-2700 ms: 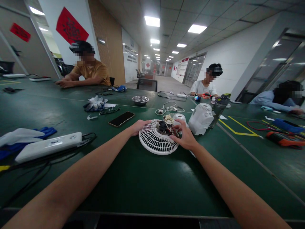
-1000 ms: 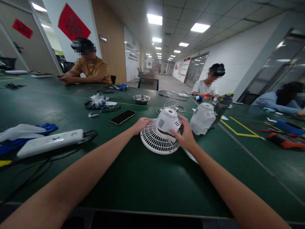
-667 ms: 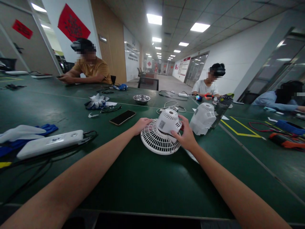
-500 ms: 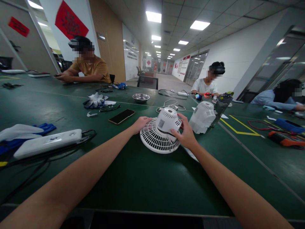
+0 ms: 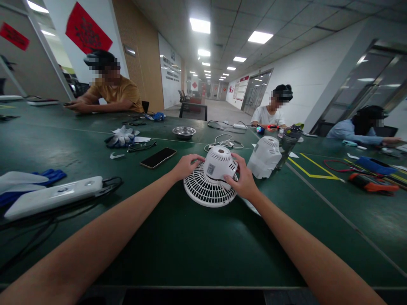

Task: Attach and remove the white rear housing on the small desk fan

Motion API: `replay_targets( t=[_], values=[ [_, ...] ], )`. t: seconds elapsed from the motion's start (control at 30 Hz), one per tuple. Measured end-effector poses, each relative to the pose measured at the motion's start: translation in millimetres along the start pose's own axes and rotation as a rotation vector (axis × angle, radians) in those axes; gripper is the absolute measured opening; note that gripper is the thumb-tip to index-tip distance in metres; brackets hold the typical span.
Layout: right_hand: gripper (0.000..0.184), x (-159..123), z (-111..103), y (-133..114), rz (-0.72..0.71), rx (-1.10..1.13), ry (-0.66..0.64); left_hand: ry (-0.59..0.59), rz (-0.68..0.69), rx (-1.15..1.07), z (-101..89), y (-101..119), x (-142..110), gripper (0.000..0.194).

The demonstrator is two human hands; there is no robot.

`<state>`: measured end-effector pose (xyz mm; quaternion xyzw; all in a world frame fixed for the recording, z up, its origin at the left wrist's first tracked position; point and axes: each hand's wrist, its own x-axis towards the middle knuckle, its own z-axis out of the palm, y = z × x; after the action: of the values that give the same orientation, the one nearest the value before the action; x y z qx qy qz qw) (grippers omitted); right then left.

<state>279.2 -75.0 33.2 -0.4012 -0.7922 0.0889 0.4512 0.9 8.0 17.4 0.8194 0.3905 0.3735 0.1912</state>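
Note:
A white fan grille (image 5: 209, 195) lies face down on the green table in front of me, with a white motor housing (image 5: 219, 165) standing on its middle. My right hand (image 5: 243, 180) grips the housing from the right, thumb on its near side and fingers around the back. At the grille's left edge, my left hand (image 5: 187, 166) has curled fingers against the rim, the index finger reaching towards the housing; its fingertips are partly hidden. Beside my right hand stands a second white plastic housing (image 5: 264, 157). A flat pale piece (image 5: 251, 206) shows partly beneath my right wrist.
Left of the fan lie a phone (image 5: 158, 157), a white power bank-like box (image 5: 59, 195) with black cables, and gloves (image 5: 120, 137). Behind are a metal bowl (image 5: 183, 132) and white cable (image 5: 219, 142). A bottle (image 5: 288, 144) and orange multimeter (image 5: 370, 183) stand rightward. Several people sit around.
My left hand's fingers have lifted and spread slightly at the grille's edge, towards the housing. My right hand keeps its hold. The whole view has shifted a little.

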Motion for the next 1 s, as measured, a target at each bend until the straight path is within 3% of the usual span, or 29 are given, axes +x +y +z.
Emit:
replay_targets(
  t=[0.13, 0.27, 0.4, 0.67, 0.87, 1.0],
  values=[
    [0.081, -0.4, 0.5, 3.0, 0.002, 0.009, -0.002, -0.086, 0.043, 0.01, -2.1, 9.6, 5.7, 0.035],
    [0.08, 0.3, -0.4, 3.2, 0.017, 0.018, -0.01, -0.051, -0.005, 0.145, 2.9, 30.2, 6.4, 0.031],
    [0.08, 1.3, -1.7, 0.0, -0.002, -0.062, 0.001, 0.008, 0.039, 0.162, 10.6, 47.1, 1.2, 0.024],
    [0.078, 3.1, -1.4, -5.0, -0.066, -0.146, 0.006, -0.041, 0.084, -0.135, 14.7, 39.6, -1.0, 0.042],
    [0.081, 2.8, -3.4, 0.7, -0.054, -0.094, 0.002, -0.129, 0.089, -0.2, 7.1, 41.1, -2.7, 0.045],
    [0.078, 2.4, -5.1, 2.6, -0.04, -0.022, -0.013, -0.161, 0.111, -0.089, 6.5, 44.8, -5.0, 0.064]
  ],
)
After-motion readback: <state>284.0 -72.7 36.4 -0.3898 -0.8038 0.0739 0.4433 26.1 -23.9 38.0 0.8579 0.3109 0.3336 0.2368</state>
